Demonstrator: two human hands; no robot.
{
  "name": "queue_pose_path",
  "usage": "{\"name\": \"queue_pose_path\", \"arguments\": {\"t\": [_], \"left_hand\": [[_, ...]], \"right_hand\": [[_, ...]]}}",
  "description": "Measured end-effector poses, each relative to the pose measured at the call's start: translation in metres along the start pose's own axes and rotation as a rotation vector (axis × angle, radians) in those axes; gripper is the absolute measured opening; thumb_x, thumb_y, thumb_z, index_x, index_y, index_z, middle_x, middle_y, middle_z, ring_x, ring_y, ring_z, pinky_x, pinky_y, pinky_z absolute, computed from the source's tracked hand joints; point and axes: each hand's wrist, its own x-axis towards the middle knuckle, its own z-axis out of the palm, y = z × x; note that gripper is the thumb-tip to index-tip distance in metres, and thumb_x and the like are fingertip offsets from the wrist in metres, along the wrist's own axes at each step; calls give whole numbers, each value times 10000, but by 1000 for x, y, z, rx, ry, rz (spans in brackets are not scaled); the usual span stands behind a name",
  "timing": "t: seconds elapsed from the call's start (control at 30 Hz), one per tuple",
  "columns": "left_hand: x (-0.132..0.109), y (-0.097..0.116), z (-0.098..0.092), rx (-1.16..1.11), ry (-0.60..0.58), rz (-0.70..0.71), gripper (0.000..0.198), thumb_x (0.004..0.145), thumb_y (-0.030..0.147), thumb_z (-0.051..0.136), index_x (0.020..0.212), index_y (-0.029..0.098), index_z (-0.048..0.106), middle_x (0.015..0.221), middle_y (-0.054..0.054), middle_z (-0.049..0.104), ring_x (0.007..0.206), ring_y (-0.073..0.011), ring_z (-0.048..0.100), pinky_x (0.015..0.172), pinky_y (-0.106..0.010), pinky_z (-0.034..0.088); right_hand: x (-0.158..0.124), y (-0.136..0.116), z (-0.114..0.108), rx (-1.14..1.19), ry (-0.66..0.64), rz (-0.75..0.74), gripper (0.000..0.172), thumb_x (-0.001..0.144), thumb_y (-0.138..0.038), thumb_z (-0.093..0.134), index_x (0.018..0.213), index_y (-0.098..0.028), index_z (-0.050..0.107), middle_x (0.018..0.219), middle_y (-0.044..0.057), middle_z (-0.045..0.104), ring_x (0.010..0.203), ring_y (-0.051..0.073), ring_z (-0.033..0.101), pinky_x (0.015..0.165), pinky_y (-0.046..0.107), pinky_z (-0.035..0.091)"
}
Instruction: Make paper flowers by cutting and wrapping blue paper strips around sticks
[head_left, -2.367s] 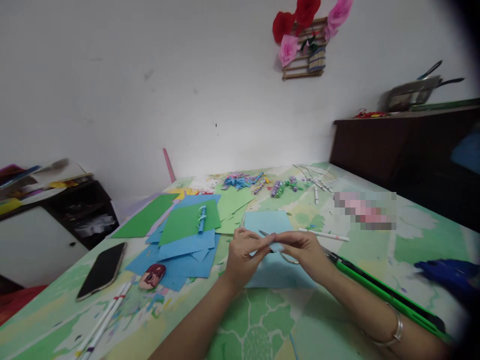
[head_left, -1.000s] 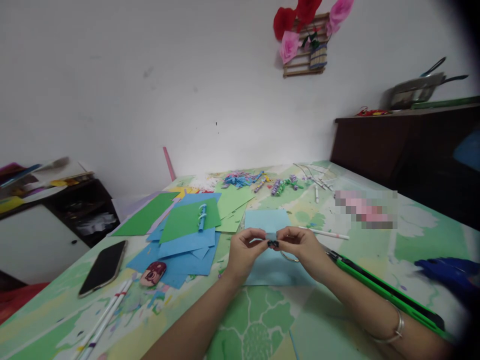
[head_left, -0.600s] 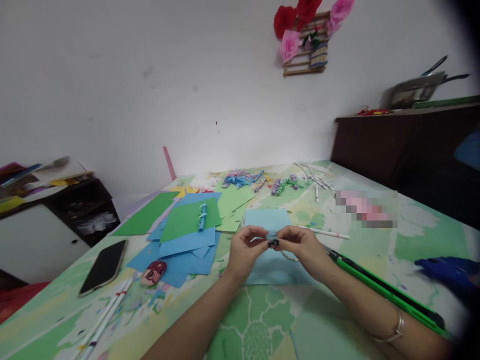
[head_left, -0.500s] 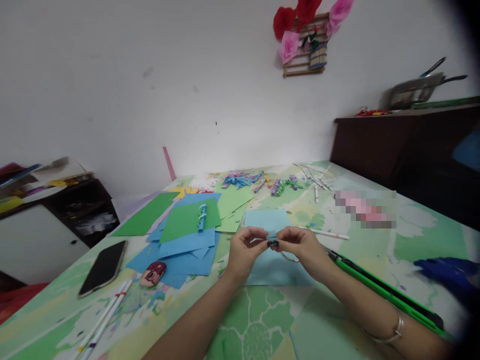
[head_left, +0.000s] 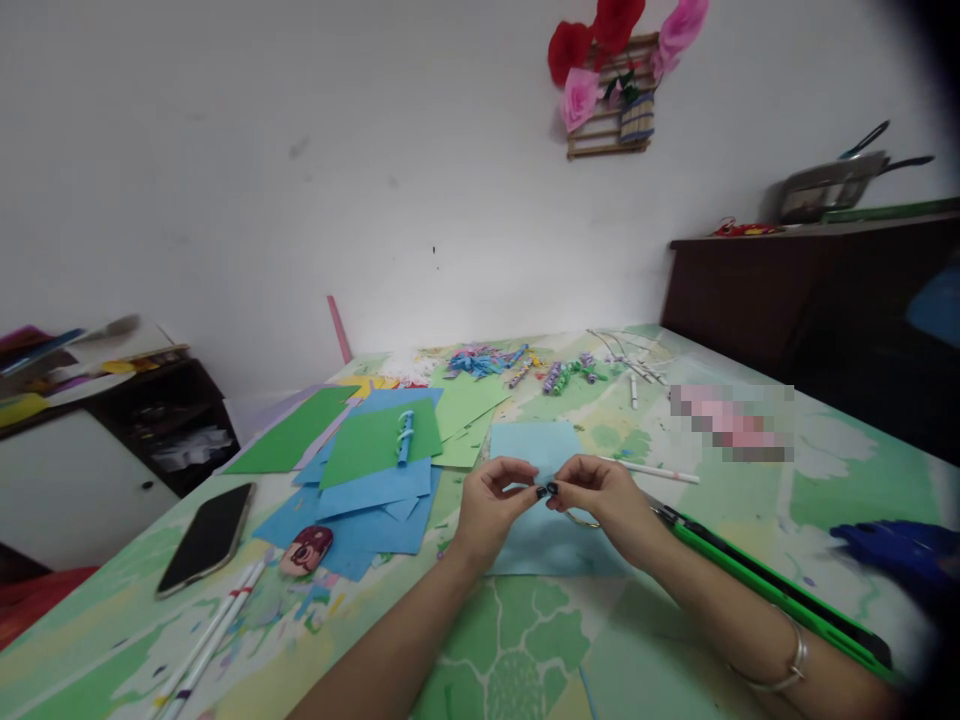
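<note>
My left hand and my right hand meet fingertip to fingertip above a light blue paper sheet lying on the table. Both pinch a small piece of light blue paper between thumbs and forefingers; it is mostly hidden by the fingers. A thin metal loop, seemingly scissors, shows under my right hand. A bracelet sits on my right wrist.
Green and blue paper sheets lie to the left with a small blue roll on them. A phone, white sticks, a green ruler, curled paper bits and a dark blue object share the patterned table.
The scissor blade that stuck out between my hands 2.4 s ago no longer shows. My fingertips have closed in on the small blue piece; the hands stay in the same place.
</note>
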Motion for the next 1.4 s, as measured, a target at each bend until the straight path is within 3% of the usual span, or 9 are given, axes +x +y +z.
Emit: {"name": "queue_pose_path", "arguments": {"t": [0.5, 0.7, 0.87, 1.23, 1.4], "left_hand": [[0, 0, 0, 38, -15, 13, 229, 558, 206, 744, 726, 124, 610, 717, -26, 620, 670, -121, 577, 651, -241, 476], [0, -1, -1, 50, -20, 18, 226, 563, 207, 738, 729, 127, 607, 709, -22, 613, 640, -110, 562, 625, -232, 466], [1, -2, -1, 79, -37, 17, 213, 560, 204, 732, 714, 127, 606, 689, -21, 594, 602, -100, 536, 582, -216, 452], [-1, 2, 2, 57, -100, 19, 294, 589, 181, 699, 850, 147, 570, 796, -22, 564, 659, -89, 518, 629, -221, 464], [0, 1, 2, 86, -90, 8, 368, 585, 135, 662, 927, 166, 530, 780, 11, 496, 565, -46, 488, 523, -165, 413]], "right_hand": [[0, -1, 2, -55, 8, -59, 227, 650, -346, 667, 665, -162, 535, 539, -2, 587, 525, 118, 538, 534, 247, 401], [1, 2, 1, 25, -16, -56, 276, 643, -315, 671, 842, -177, 538, 600, -15, 588, 522, 114, 542, 516, 246, 405], [0, 1, 2, -93, -32, -35, 170, 669, -321, 634, 687, -157, 595, 514, -8, 573, 499, 107, 512, 509, 239, 392], [0, 1, 2, -62, -26, -63, 210, 684, -356, 629, 707, -152, 591, 538, 6, 588, 531, 118, 530, 528, 244, 397], [-2, 2, 4, -96, -10, -110, 216, 688, -375, 624, 709, -163, 584, 543, 2, 587, 536, 125, 544, 539, 255, 418]]}}
